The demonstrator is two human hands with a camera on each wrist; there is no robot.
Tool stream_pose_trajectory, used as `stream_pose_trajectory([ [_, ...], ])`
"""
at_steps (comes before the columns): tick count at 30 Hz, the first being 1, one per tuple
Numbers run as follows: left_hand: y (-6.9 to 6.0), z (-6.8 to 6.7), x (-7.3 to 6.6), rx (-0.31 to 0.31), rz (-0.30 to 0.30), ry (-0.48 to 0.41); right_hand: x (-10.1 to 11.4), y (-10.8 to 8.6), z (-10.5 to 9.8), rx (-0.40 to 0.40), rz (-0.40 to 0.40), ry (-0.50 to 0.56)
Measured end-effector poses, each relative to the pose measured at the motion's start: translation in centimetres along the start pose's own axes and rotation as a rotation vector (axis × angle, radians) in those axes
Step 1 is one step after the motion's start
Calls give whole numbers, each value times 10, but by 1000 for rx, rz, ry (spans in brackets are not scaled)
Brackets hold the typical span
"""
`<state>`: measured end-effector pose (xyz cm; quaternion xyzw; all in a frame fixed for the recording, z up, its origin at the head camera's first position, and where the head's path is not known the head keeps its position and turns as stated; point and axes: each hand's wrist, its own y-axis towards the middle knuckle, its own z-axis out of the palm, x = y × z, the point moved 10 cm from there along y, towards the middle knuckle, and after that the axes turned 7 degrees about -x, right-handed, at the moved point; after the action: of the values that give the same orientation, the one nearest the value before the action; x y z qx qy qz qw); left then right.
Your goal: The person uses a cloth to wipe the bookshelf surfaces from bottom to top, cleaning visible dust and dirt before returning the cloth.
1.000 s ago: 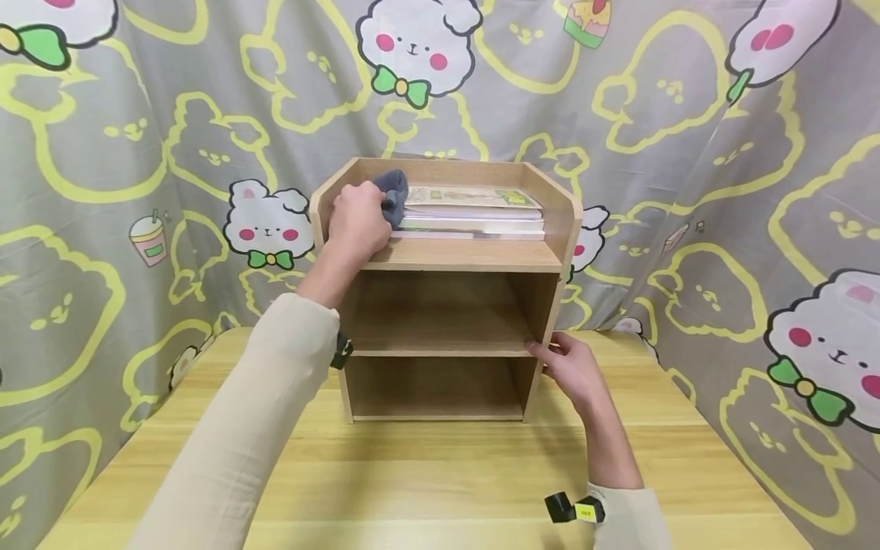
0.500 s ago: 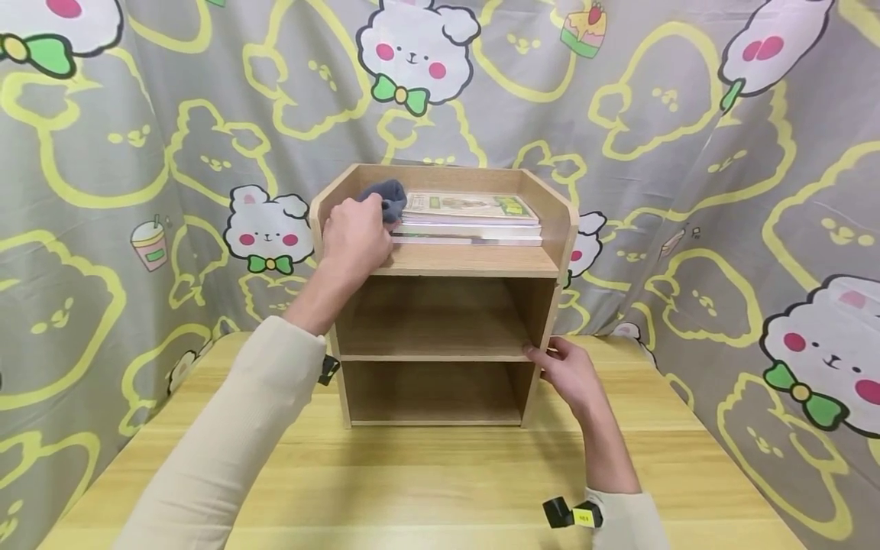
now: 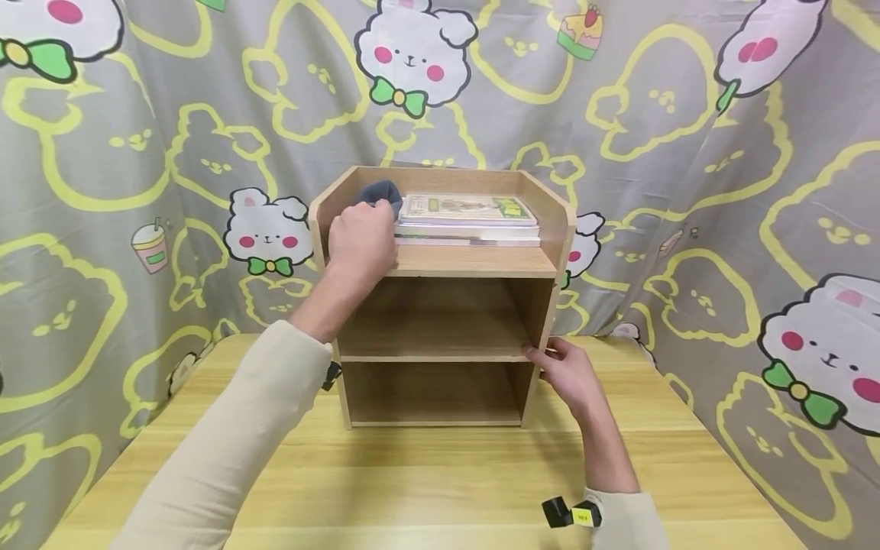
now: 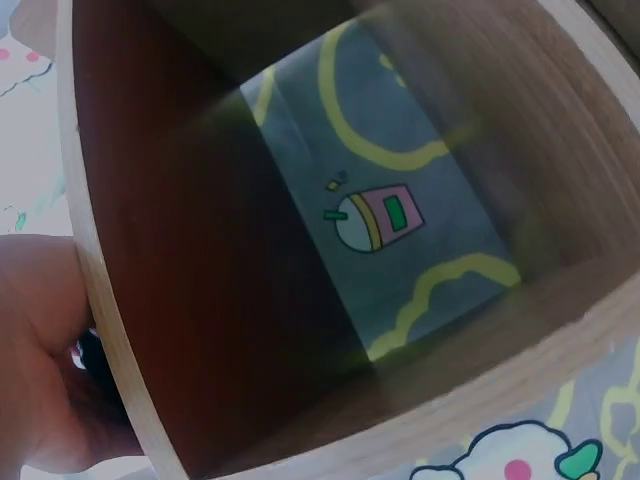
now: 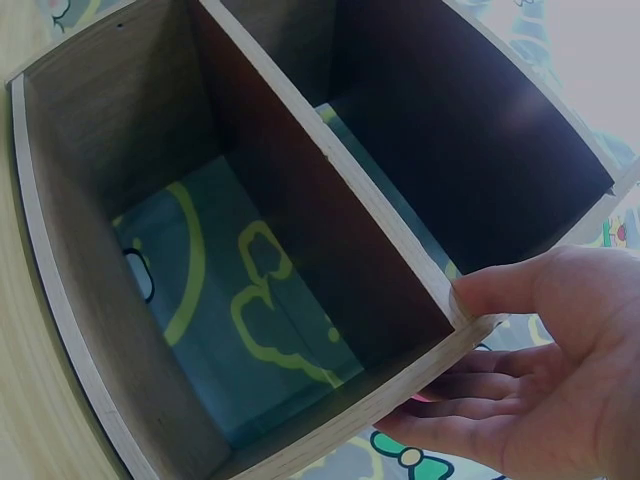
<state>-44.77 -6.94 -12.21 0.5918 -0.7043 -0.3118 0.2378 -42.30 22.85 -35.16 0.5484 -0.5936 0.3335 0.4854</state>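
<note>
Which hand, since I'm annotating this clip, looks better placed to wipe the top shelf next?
Probably the left hand: it holds the grey-blue cloth at the top shelf, beside the books. The right hand grips the right side panel, lower down, without a cloth.

Mine: one left hand [image 3: 362, 241], one right hand [image 3: 572, 374], both at one three-level shelf [image 3: 467, 261]; at its top, one cloth [image 3: 380, 195], one stack of books [image 3: 469, 221]; beneath it, one table [image 3: 440, 489].
</note>
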Motion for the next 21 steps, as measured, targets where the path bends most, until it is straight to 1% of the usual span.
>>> stream_pose_trajectory([
  [2,-1,1,3,7,-18,-11,0,0,1,2,1,3],
  [5,-3,0,9,-17,-41,-69,0,0,0,1,1,3],
  [8,-4,-1,11,-29,-44,-98,2,0,-1,2,-3,-1],
  [13,-6,2,7,-16,-6,-92,1,-1,-3,-7,-5,-17],
  [15,-6,2,5,-31,2,-91,1,-2,-3,-14,-5,-23],
  [17,-4,1,4,-60,2,-83,1,-2,-3,-16,-7,-21],
  [19,-3,-1,4,-88,5,-51,1,-2,-2,-14,-10,-16],
  [21,-1,-2,3,-103,6,-17,2,-2,-1,-14,-12,-14],
])
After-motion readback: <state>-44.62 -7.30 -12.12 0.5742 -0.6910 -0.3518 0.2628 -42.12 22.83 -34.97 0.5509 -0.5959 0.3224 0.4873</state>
